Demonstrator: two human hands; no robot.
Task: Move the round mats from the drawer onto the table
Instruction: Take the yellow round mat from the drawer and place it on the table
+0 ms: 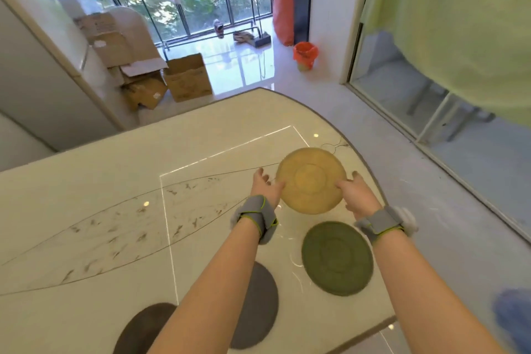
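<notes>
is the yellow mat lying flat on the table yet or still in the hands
In the hands: both the left hand and right hand grip the yellow mat by its edges.

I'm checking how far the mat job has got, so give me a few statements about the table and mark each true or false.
1. Both hands hold the yellow mat. True: left hand and right hand grip opposite edges.
2. The green mat lies on the table. True.
3. The green mat is stacked on the grey mat. False: they lie apart.
4. Only two mats are visible. False: there are four, counting the brown mat.
5. Both wrists are bare. False: each wears a grey strap.
</notes>
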